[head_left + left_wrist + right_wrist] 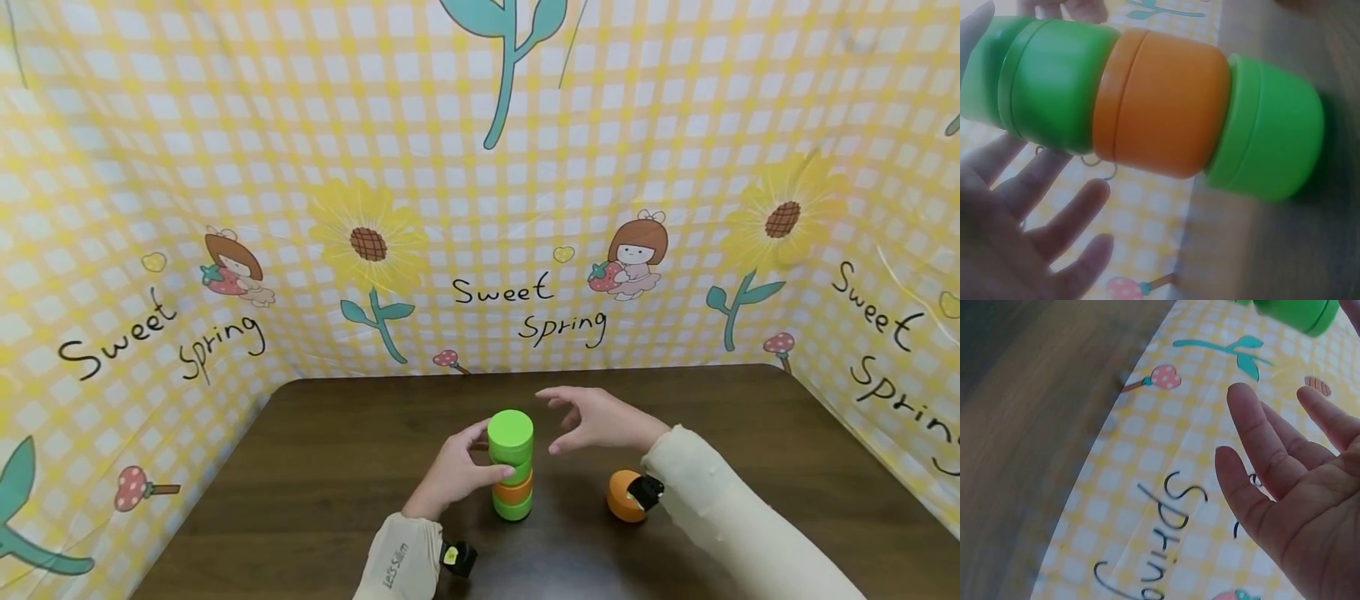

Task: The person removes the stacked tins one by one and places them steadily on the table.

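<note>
A stack of round, lidded jars stands upright on the table. At its base is a green jar [1275, 128], above it an orange jar [1160, 103], then a green jar [1060, 84], with another green jar [511, 433] on top. My left hand [457, 471] grips the upper part of the stack, thumb across the front near the two upper jars and fingers around the far side. Several of its fingers spread below the jars in the left wrist view. Just right of the stack's top, my right hand [592, 417] hovers with fingers apart and nothing in them.
A separate orange jar [624, 497] sits on the dark wooden table [300, 500], partly behind the right wrist's black camera [645, 492]. A yellow checked cloth [480, 208] with printed flowers and lettering hangs behind the table and along both sides.
</note>
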A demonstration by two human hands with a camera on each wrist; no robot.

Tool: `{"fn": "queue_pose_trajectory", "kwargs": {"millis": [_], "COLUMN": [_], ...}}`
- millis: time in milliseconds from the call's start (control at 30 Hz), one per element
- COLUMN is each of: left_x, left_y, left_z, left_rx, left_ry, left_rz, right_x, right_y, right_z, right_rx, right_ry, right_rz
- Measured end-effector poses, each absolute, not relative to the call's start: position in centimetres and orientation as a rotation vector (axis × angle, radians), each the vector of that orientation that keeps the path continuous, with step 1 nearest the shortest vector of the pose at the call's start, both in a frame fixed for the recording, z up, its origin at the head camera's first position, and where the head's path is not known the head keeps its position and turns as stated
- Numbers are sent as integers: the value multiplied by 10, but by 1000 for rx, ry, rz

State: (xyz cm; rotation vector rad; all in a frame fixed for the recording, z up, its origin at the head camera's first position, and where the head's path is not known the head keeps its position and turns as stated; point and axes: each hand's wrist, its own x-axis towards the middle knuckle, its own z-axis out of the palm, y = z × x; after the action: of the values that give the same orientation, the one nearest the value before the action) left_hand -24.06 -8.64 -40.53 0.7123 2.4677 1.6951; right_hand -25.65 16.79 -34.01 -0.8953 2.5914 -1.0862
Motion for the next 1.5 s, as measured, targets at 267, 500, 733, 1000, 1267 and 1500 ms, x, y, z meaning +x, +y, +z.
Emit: {"fn": "queue_pose_trajectory", "kwargs": {"millis": [267, 500, 733, 1000, 1267, 1500], "left_x": [-243, -247, -245, -246, -247, -248], "left_y": [-87, -84, -84, -85, -85, -85], "left_z": [-411, -417, -419, -415, -413, -413], "left_rx": [717, 719, 717, 642, 651, 647], "left_ry": [2456, 2417, 2431, 2392, 2412, 2382], "left_rz": [1697, 1718, 1685, 1682, 1634, 1658], "right_x": [-256, -257, -254, -254, -257, -256], "right_y": [143, 126, 115, 112, 114, 115], "right_z": [-337, -334, -334, -334, -336, -334], "right_rx": [-993, -1084, -1065, -1035, -1071, -1060], "right_ry": [2534, 2571, 2569, 2577, 2577, 2581], "right_rz": [-1076, -987, -945, -939, -963, -939]}}
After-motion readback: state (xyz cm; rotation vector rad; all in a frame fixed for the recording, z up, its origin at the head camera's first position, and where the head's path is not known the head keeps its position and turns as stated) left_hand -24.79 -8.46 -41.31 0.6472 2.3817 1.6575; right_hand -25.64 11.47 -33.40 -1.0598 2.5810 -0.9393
